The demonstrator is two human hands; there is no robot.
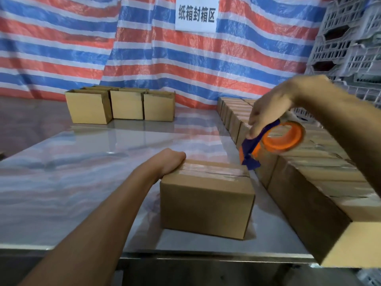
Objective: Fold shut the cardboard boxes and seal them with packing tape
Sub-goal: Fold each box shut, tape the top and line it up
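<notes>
A brown cardboard box (207, 200) sits on the shiny surface (86, 162), close to the front edge. Its flaps are folded down, and a strip of clear tape (210, 171) runs along the top seam. The seam goes from left to right, and that is the long way of the box.

The left hand (169, 162) rests on the far left corner of the lid. Its fingers are hidden behind the box edge, so I cannot tell if that grip is curled or flat. It looks like it is pressing down to keep the box from sliding.

The right hand (268, 114) has its grip closed around the blue and orange tape dispenser (274, 142). The dispenser's blue tip points down, just above the right end of the seam. So the right hand is nearer that end, and the box lies down and to the left of it.

I think the tape is about to be cut or pressed down there.

More taped boxes (309, 178) stand in a row to the right.
</notes>
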